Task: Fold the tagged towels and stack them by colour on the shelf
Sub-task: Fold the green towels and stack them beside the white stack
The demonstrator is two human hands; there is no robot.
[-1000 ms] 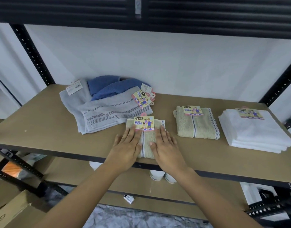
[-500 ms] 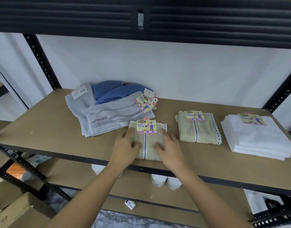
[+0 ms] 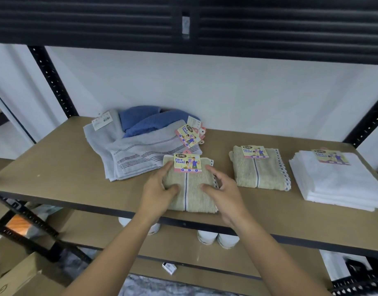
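Left hand (image 3: 157, 190) and right hand (image 3: 223, 190) each pinch a side of the near beige towel (image 3: 196, 199); the other beige towel (image 3: 258, 174) sits just right of it (right hand's closer).

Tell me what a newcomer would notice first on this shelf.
The left hand and right hand grip a folded beige face towel at the front edge of the shelf. To its right lie a matching beige towel and a white towel stack; behind left sits a loose heap of grey and blue towels.
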